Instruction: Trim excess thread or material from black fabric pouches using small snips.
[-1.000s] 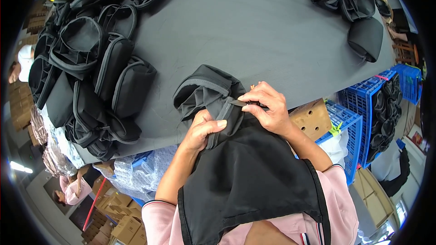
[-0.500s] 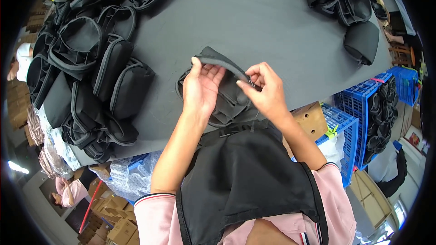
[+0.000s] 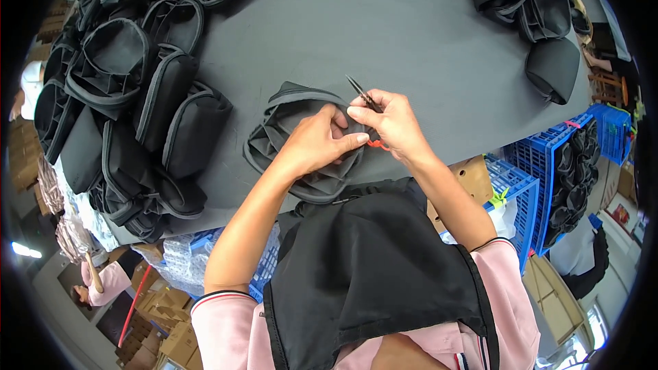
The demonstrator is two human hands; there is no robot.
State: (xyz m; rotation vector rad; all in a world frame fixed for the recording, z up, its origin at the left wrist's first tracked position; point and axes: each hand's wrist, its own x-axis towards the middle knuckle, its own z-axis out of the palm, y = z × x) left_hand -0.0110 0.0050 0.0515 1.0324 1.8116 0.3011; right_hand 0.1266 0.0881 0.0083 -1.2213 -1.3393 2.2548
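Note:
A black zippered pouch [image 3: 264, 144] stands open on the grey table in front of me, its soft inner folds showing. My left hand [image 3: 321, 138] reaches over it, thumb and fingers closed on the pouch's right edge. Just to the right, my right hand [image 3: 396, 123] grips a pair of dark, pointed thread snips [image 3: 363, 92], tips up and to the left. An orange cord [image 3: 378, 144] hangs below that hand. The exact spot pinched by my left fingers is partly hidden.
Many similar black pouches [image 3: 168, 103] are heaped along the table's left side. A smaller group of pouches [image 3: 552, 68] lies at the far right. Blue crates [image 3: 541, 164] and a cardboard box [image 3: 471, 179] stand beyond the right edge. Bubble wrap [image 3: 181, 260] is below the left edge.
My right hand has let go of the pouch's rim and turned the pointed snips up into view. My left hand has moved from the raised rim to the pouch's right edge.

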